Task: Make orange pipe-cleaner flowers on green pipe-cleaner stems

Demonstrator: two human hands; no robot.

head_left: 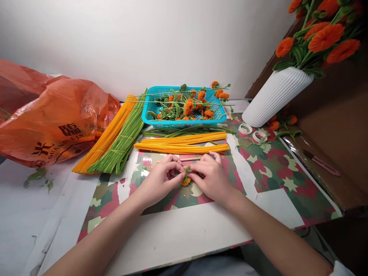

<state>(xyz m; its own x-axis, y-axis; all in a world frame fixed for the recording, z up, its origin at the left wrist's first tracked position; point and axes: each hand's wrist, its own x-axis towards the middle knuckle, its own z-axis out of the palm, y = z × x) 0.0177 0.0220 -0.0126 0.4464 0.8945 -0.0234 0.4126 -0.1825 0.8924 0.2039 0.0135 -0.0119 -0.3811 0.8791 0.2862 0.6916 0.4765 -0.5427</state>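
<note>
Orange marks one flower (186,181) pinched in the grip of two hands (169,174) (211,176), left of two tape rolls (245,132) (254,137).

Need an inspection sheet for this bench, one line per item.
Surface: camouflage-patterned covering with pale patches.
Job's things: small orange-yellow flower with a green part, between the hands; loose yellow strips beyond them; blue basket holding orange flowers and green stems.
Clutter: orange plastic bag, yellow bundle and green bundle at left; two tape rolls and a pink-and-dark tool at right.
Grippers: bare hands; left hand pinches the flower's green part; right hand has fingertips there, grip unclear.
Cables: dark cable-like curve below right edge, too dim to confirm.
Surroundings: pale wall, brown panel, white ribbed vase with orange flowers.
</note>
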